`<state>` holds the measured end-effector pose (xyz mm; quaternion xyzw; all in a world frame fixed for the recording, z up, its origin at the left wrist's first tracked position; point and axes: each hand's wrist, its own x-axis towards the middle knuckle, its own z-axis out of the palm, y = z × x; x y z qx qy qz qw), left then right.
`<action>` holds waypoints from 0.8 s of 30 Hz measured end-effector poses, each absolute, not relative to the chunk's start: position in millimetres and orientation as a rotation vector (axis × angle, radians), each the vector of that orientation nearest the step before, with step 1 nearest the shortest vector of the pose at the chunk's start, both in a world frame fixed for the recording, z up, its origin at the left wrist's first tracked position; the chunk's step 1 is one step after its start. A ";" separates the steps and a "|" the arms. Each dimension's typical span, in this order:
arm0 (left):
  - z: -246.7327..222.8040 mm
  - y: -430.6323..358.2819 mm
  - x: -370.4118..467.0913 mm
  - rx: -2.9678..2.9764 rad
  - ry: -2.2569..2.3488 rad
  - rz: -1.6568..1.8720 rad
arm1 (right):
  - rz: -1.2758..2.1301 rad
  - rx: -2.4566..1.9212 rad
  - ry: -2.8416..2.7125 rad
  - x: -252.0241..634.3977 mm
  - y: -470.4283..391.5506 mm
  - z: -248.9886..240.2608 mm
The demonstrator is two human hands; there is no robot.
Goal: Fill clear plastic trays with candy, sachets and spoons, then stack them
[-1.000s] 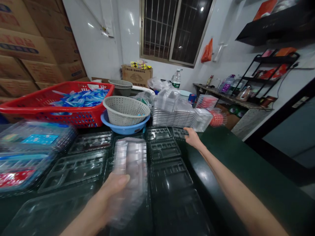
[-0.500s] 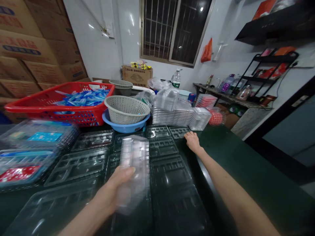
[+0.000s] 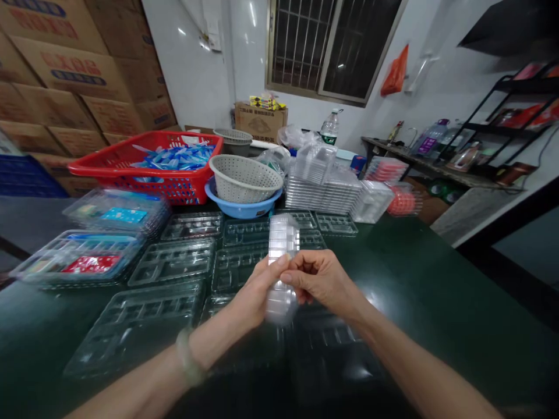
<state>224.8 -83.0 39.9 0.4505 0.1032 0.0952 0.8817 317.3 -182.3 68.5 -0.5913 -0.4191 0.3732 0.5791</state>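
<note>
A stack of clear plastic trays [image 3: 282, 238] stands on edge in front of me, slightly blurred. My left hand [image 3: 262, 288] is wrapped round it from the left, thumb on its near side. My right hand [image 3: 321, 279] has its fingers pinched at the stack's right edge, beside the left thumb. Below and around lie single clear trays on the dark green table, among them a wide one [image 3: 140, 326] at the front left and a small one [image 3: 336, 224] behind my right hand.
Filled trays [image 3: 82, 256] lie at the left. Behind them is a red basket [image 3: 174, 189] of blue items. A grey colander [image 3: 244, 177] sits in a blue basin [image 3: 244, 208]. Stacked clear trays [image 3: 323, 189] stand at the back, with a water bottle [image 3: 331, 128] behind.
My right hand has come back from the small tray at the rear to the stack in my left hand. The stack has moved slightly right, and the view has shifted.
</note>
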 end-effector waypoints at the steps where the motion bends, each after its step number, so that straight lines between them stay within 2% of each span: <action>1: 39.9 -85.1 224.2 0.950 0.194 0.190 | 0.887 -1.359 -0.954 315.9 -183.3 67.8; 8: 43.5 -90.1 223.6 1.022 0.126 0.206 | 0.960 -1.352 -0.962 325.4 -195.0 66.7; 13: 52.5 -94.9 228.0 1.105 0.195 0.333 | 0.582 -1.557 -1.071 309.8 -205.7 74.8; 16: 53.8 -90.2 231.0 1.078 0.240 0.305 | 0.485 -1.611 -1.012 306.0 -219.9 78.1; 20: 55.7 -68.0 230.9 0.911 0.406 0.321 | 0.428 -1.490 -0.698 333.9 -257.7 63.9; 24: 61.5 -48.6 225.5 0.808 0.414 0.370 | 0.494 -1.181 -0.141 392.3 -290.7 17.9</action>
